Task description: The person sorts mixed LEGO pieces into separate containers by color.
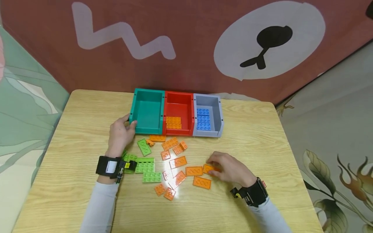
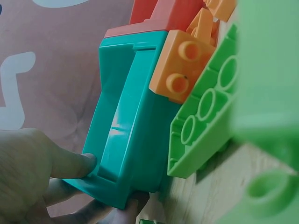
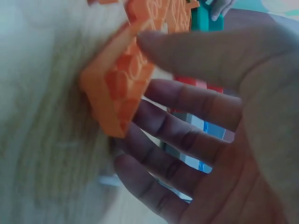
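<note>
Head view: left hand (image 1: 120, 135) grips boxy teal plastic bin (image 1: 149, 112); rightward of it, right hand (image 1: 230, 167) pinches oblong orange plastic brick (image 1: 207, 168); shallow hold could slip.

The teal bin (image 1: 147, 111) is smooth plastic with a soft sheen and bright streaks near its edge; the red bin (image 1: 179, 108) and grey bin (image 1: 214, 119) look like similar plastic. The orange blocks (image 1: 202, 182) are glossy plastic, some washed by glare; the green blocks (image 1: 152, 177) are smooth, slightly shiny plastic. The blue blocks (image 1: 203, 119) are studded plastic. The table (image 1: 247, 129) shows wood grain under a smooth, reflective finish. The sleeves (image 1: 100, 207) look like matt cloth.
</note>
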`<state>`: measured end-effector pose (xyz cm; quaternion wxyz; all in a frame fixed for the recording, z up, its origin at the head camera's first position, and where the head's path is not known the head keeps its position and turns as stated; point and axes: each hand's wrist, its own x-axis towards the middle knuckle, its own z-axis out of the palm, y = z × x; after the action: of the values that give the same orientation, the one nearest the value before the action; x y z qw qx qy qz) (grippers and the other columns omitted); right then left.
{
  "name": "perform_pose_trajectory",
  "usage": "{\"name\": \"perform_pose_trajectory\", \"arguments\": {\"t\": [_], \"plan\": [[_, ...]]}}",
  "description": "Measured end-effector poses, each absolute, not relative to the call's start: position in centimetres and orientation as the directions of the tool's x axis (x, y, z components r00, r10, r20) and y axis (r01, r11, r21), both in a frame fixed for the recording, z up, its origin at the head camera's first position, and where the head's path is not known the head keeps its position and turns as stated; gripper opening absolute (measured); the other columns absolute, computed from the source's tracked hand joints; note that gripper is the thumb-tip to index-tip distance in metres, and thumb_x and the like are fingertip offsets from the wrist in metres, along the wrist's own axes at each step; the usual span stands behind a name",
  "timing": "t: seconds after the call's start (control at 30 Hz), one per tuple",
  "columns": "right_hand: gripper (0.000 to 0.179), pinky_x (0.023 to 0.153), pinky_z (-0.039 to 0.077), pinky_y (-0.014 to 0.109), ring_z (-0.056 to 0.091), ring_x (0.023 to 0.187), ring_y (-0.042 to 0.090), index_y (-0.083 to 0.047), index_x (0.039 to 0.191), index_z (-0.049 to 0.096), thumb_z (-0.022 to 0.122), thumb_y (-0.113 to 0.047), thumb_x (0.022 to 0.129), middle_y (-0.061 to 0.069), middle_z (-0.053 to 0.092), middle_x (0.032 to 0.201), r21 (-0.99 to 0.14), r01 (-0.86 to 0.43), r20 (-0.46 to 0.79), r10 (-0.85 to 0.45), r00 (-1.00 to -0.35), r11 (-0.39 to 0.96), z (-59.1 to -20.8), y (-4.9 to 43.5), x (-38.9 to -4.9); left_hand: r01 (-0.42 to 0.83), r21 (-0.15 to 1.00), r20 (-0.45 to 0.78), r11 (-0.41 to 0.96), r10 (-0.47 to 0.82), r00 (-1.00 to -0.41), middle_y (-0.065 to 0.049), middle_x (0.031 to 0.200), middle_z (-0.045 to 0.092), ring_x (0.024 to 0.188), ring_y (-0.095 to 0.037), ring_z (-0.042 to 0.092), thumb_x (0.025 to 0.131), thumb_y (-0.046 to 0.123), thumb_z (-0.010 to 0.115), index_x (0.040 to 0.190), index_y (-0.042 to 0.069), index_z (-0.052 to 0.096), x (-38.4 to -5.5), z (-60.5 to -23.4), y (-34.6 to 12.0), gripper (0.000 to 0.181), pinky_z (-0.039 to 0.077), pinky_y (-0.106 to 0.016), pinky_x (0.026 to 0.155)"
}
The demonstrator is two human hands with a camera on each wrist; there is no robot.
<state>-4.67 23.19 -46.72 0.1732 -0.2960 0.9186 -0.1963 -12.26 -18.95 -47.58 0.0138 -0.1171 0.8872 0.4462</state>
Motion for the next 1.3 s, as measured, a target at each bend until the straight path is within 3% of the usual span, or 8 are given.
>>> {"name": "perform_pose_trajectory", "arguments": {"t": [0.23,0.5,0.73,0.9,1.1,1.3], "plan": [[0.017,0.076,0.054,0.028,0.058,0.084,0.005,-0.019,0.106,0.074,0.079,-0.021,0.09,-0.012,0.067,0.099,-0.481,-0.485,-0.166,-0.619,-0.768,0.73,-47.4,22.9,-3.9,-0.191,0.789,-0.094,0.584,-0.192,-0.977,-0.028,0.149,0.054,0.113,-0.038,0.07,0.106,0.031,0.055,0.156,0.002,0.047,-12.3,-47.8,-19.0,0.058,0.059,-0.051,0.087],[0.016,0.079,0.058,0.028,0.063,0.089,0.006,-0.019,0.103,0.072,0.08,-0.022,0.089,-0.009,0.067,0.101,-0.352,-0.563,-0.001,-0.602,-0.798,0.747,-48.0,22.7,-3.4,-0.187,0.784,-0.083,0.592,-0.199,-0.977,-0.027,0.146,0.056,0.106,-0.037,0.073,0.106,0.03,0.055,0.155,0.004,0.048,-12.1,-48.0,-18.9,0.057,0.06,-0.05,0.08],[0.019,0.079,0.058,0.027,0.062,0.091,0.006,-0.019,0.101,0.073,0.083,-0.021,0.085,-0.008,0.067,0.102,-0.351,-0.608,0.066,-0.629,-0.775,0.712,-48.5,22.7,-2.4,-0.179,0.789,-0.081,0.587,-0.189,-0.979,-0.028,0.148,0.054,0.109,-0.039,0.072,0.106,0.03,0.055,0.155,0.003,0.047,-12.2,-48.0,-18.9,0.057,0.06,-0.052,0.083],[0.022,0.08,0.058,0.026,0.061,0.094,0.004,-0.022,0.104,0.073,0.083,-0.026,0.085,-0.01,0.067,0.105,-0.367,-0.587,0.051,-0.615,-0.787,0.722,-48.3,22.8,-1.7,-0.184,0.788,-0.086,0.588,-0.191,-0.978,-0.029,0.148,0.054,0.111,-0.039,0.071,0.106,0.03,0.055,0.156,0.002,0.047,-12.3,-47.9,-19.0,0.058,0.06,-0.052,0.086],[0.019,0.084,0.057,0.029,0.06,0.095,0.001,-0.026,0.106,0.073,0.075,-0.038,0.093,-0.016,0.065,0.106,-0.427,-0.5,-0.022,-0.561,-0.827,0.753,-47.7,23.3,-1.6,-0.188,0.792,-0.086,0.58,-0.198,-0.976,-0.029,0.147,0.055,0.111,-0.039,0.071,0.106,0.03,0.055,0.155,0.002,0.047,-12.3,-47.7,-19.2,0.057,0.059,-0.053,0.087],[0.011,0.088,0.058,0.028,0.062,0.096,-0.001,-0.025,0.107,0.075,0.067,-0.025,0.1,-0.017,0.068,0.105,-0.547,-0.448,-0.088,-0.58,-0.81,0.708,-47.8,24.1,-1.8,-0.185,0.794,-0.09,0.579,-0.189,-0.978,-0.029,0.147,0.055,0.113,-0.039,0.07,0.106,0.03,0.055,0.155,0.002,0.047,-12.3,-47.9,-19.0,0.057,0.059,-0.052,0.087]]}}
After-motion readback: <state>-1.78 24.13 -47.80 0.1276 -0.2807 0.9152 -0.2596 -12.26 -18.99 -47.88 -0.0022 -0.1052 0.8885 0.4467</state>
